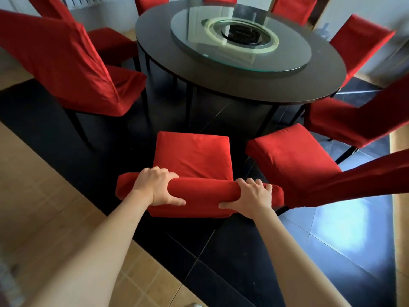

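Gripping the rounded, padded back of the chair [192, 156], the left hand [158, 188] and right hand [252, 197] each curled fingers and thumb around its soft red cloth. The chair stood near a round dark table [243, 90] with a glass turntable [292, 63].

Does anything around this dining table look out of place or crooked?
Mostly the red chair gripped by the left hand and right hand: it stands pulled back from the round table, with floor showing between, not tucked in. The chair at left has a creased cover. Nothing looks spilled or broken.
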`<control>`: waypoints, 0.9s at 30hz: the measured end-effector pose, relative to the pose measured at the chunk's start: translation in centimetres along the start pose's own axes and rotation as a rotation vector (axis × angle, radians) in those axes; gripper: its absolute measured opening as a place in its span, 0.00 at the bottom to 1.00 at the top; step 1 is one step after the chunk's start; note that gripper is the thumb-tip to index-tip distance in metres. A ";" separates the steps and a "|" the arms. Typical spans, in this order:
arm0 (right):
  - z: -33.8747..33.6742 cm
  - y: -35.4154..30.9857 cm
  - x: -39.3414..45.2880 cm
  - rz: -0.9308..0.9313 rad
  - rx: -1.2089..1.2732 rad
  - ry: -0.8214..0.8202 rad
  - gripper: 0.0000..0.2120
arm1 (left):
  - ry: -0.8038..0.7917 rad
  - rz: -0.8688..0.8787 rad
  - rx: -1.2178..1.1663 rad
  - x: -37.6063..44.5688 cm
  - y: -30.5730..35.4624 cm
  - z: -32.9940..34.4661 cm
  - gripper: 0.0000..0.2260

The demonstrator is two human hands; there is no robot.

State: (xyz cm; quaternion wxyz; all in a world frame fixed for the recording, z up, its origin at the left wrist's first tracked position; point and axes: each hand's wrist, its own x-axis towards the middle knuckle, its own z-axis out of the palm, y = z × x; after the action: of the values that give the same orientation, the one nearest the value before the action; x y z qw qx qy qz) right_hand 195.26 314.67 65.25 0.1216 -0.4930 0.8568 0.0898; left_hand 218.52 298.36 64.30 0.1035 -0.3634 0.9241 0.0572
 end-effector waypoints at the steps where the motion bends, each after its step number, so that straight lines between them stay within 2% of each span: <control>1: -0.1 -0.4 0.2 0.006 0.011 0.000 0.51 | -0.010 -0.003 0.003 0.2 -0.5 -0.2 0.48; 15: -1.3 -6.1 5.9 0.028 0.115 -0.011 0.55 | -0.007 0.032 0.056 6.2 -8.3 -1.4 0.48; 27: -2.1 -15.7 7.0 0.206 0.166 0.032 0.51 | -0.011 0.212 0.128 9.8 -17.9 -2.8 0.46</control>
State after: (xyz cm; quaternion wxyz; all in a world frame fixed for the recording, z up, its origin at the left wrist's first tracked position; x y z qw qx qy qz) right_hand 205.24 300.53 64.59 0.1383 -0.3920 0.9092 0.0226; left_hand 223.28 278.32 64.20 0.1253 -0.2561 0.9584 0.0106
